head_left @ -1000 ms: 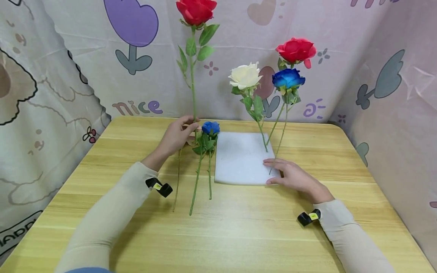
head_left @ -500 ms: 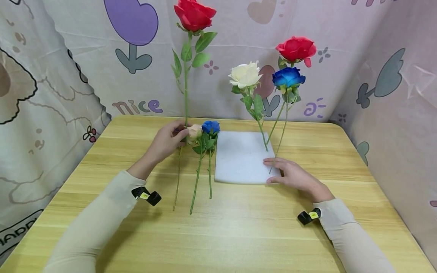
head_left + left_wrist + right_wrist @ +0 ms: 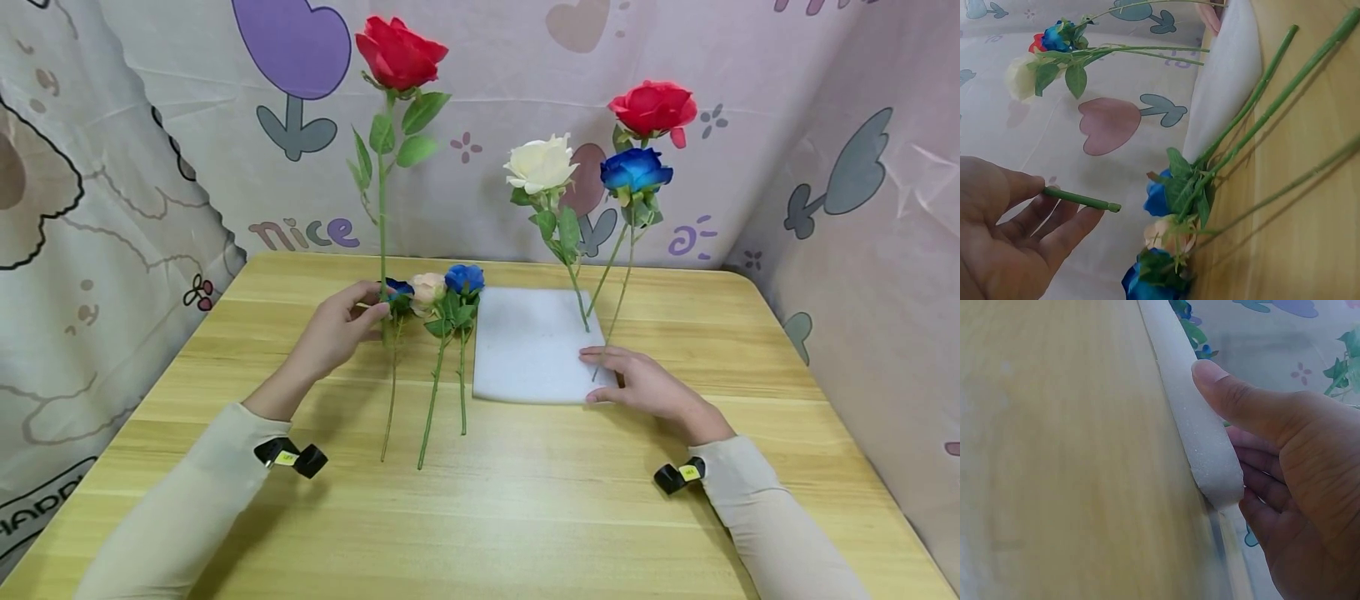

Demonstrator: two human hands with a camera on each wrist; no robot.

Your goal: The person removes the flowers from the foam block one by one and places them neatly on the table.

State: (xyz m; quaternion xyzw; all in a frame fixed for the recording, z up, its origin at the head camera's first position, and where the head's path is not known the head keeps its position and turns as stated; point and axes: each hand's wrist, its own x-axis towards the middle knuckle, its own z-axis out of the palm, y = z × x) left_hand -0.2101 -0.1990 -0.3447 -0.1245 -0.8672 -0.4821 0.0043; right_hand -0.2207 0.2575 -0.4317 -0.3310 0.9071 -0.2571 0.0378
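Observation:
My left hand (image 3: 330,329) pinches a red rose (image 3: 401,54) low on its green stem (image 3: 1082,199), blossom up, left of the other flowers. The stem's cut end pokes out past the fingertips. Beside it on the table lie a dark blue rose (image 3: 398,288), a peach rose (image 3: 428,289) and a blue rose (image 3: 464,279). My right hand (image 3: 648,385) holds the near right corner of a white foam board (image 3: 528,350), thumb (image 3: 1210,374) on its edge. A white rose (image 3: 542,165), a red rose (image 3: 652,109) and a blue rose (image 3: 636,171) stand in the board.
The wooden table (image 3: 480,517) reaches back to a patterned cloth (image 3: 495,108) hanging behind it and at both sides. Stems of the lying roses point toward the near edge. A small black camera (image 3: 291,457) sits on each wrist.
My left hand has moved left and toward me with the red rose, whose blossom is now lower. The peach and dark blue blossoms have come into sight. The right hand stays on the board.

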